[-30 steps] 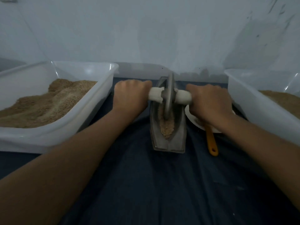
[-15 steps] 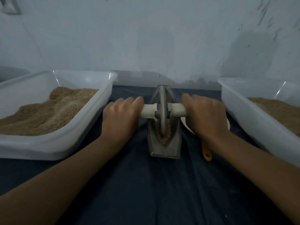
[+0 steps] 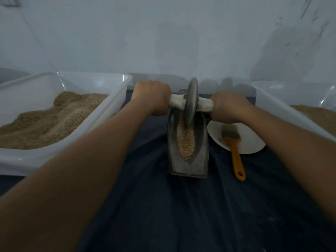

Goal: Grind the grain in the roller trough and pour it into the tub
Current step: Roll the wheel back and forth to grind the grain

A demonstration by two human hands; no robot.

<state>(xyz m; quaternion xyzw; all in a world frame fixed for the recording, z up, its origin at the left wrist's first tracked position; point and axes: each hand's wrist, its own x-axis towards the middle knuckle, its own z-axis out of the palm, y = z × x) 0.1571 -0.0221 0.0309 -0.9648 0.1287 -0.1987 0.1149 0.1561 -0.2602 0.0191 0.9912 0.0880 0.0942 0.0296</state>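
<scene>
Two hands (image 3: 189, 101), one roller (image 3: 190, 102), two tubs (image 3: 116, 99).

A plain makeshift grain-grinding workspace, bare pale wall (image 3: 163, 42) in front of me, dark cloth (image 3: 181, 206) spread under my arms, white plastic tubs (image 3: 116, 99) of ground grain either side, metal roller trough (image 3: 200, 153) between them

Trough (image 3: 189, 160) sits between two tubs (image 3: 60, 157) (image 3: 291, 113), plate (image 3: 251, 140) right.

grey metal trough (image 3: 197, 160) and wheel (image 3: 190, 100), white handle (image 3: 177, 103), tan grain (image 3: 186, 140), translucent white tubs (image 3: 69, 140), white plate (image 3: 252, 142), orange brush (image 3: 236, 157), dark navy cloth (image 3: 181, 215)
</scene>
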